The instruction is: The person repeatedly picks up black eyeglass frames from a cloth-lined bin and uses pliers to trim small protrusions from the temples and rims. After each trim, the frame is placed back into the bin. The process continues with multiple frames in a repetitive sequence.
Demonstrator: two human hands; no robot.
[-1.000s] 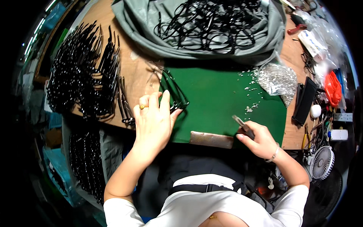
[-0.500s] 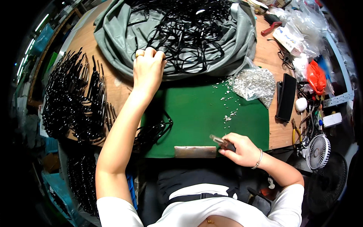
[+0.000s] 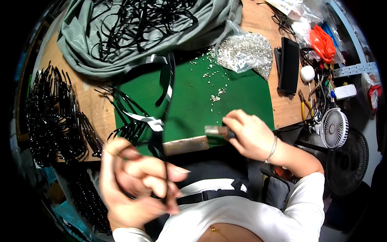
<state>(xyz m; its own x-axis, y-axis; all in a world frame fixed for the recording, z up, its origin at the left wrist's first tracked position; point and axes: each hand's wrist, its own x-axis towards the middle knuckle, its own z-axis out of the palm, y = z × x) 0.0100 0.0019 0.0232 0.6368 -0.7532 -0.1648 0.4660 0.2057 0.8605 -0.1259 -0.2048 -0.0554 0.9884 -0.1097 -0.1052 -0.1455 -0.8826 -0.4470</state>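
Observation:
Close to the camera at lower left, my left hand [image 3: 137, 189] is closed on a black eyeglass frame [image 3: 164, 76], smeared by motion. Its glossy strips rise above the fingers, across the green mat [image 3: 189, 105], with white glints on them. Over the mat's near right part, my right hand [image 3: 252, 139] is closed round a tool that looks like pliers [image 3: 214, 130]. The flat metal jaws point left; the dark handles are mostly inside the palm. A worn metal plate [image 3: 185, 146] lies along the mat's near edge, just left of the jaws.
A grey cloth [image 3: 76, 48] with tangled black frames lies at the back left. More black frames [image 3: 52, 133] are piled at the left. A clear bag of small silver pieces [image 3: 246, 52], a black case [image 3: 288, 66], yellow-handled pliers [image 3: 303, 107] and a white fan [image 3: 333, 128] are at the right.
My left hand has come back from the grey cloth toward my body, now with a black eyeglass frame. My right hand still holds the pliers. The whole view has shifted.

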